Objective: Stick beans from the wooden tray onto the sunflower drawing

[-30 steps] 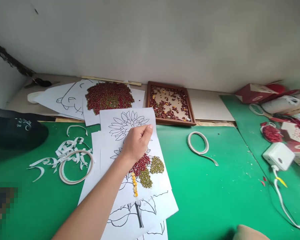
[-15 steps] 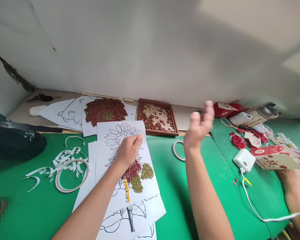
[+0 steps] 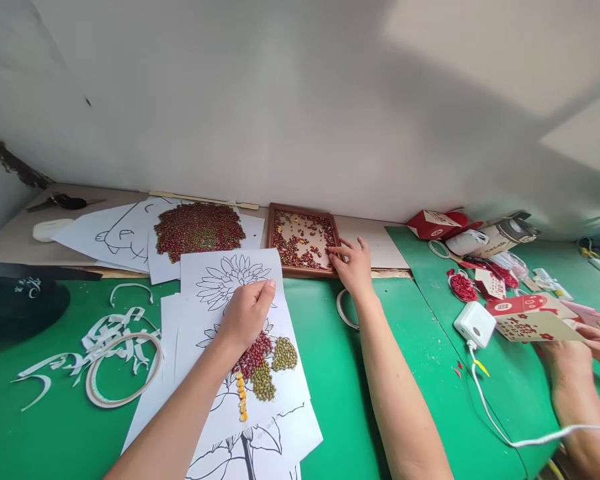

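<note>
My left hand (image 3: pixel 247 312) is closed above a white sheet (image 3: pixel 293 373) with sunflower line drawings; what its fingers hold, if anything, is hidden. Just below it, red beans (image 3: pixel 254 357), green beans (image 3: pixel 284 354) and a short column of yellow kernels (image 3: pixel 243 398) lie on the drawing. My right hand (image 3: pixel 353 263) reaches to the right edge of a brown wooden tray (image 3: pixel 305 271), fingers apart, fingertips at the beans near its rim. Mixed red beans (image 3: pixel 293 248) and a few yellow kernels are scattered inside this tray.
Left lie paper strips (image 3: pixel 115 333), a tape ring (image 3: pixel 93 390) and a bean-covered sheet (image 3: pixel 197 230). Another tape ring (image 3: pixel 343 310) sits beside my right forearm. At right are a white charger (image 3: pixel 475 325) with a cable, red boxes (image 3: pixel 433 225) and another person's hands (image 3: pixel 597 343) holding a card.
My right hand has come down from the air, moving left to the tray's right edge. My left hand stays closed over the drawing. The view has shifted slightly.
</note>
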A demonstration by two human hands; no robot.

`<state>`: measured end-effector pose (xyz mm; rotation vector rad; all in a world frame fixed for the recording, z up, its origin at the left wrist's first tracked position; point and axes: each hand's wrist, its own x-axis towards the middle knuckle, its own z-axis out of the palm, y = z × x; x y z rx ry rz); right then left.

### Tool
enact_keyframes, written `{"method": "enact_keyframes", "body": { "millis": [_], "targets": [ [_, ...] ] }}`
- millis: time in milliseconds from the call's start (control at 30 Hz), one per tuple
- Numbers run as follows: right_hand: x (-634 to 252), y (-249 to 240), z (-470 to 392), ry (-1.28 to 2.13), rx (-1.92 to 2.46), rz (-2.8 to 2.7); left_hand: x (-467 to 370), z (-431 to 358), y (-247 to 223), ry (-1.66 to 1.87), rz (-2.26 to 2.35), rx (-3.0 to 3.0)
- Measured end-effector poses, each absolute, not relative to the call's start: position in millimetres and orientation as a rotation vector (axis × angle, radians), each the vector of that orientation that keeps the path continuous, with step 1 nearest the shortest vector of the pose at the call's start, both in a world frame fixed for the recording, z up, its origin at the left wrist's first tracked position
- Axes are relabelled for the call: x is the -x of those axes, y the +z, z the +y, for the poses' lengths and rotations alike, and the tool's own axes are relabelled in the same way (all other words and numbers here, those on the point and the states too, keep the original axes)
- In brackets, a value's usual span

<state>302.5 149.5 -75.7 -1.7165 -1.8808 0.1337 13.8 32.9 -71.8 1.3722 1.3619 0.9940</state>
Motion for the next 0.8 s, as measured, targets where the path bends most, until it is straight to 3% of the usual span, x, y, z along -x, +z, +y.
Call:
{"method": "enact_keyframes", "body": {
  "millis": [367, 600, 700, 800],
  "targets": [
    [-290.5, -77.1, 148.0, -0.034, 1.6, -1.88, -14.1, 34.7, -72.9, 1.022, 1.347, -1.37],
    [-242.8, -8.0, 94.4, -0.202, 1.356, -1.721, -12.8, 35.8, -73.6, 1.044, 1.343, -1.387],
    [-211.2, -10.0, 36.1, -0.083, 1.214, -1.878, -13.0, 36.7, -75.4, 1.063, 1.336, -1.398],
    [-193.3, -43.7, -9.6, 0.162, 1.083, -2.147, -13.4, 38.0, -77.3, 1.102, 1.32, -1.434]
  ]
}}
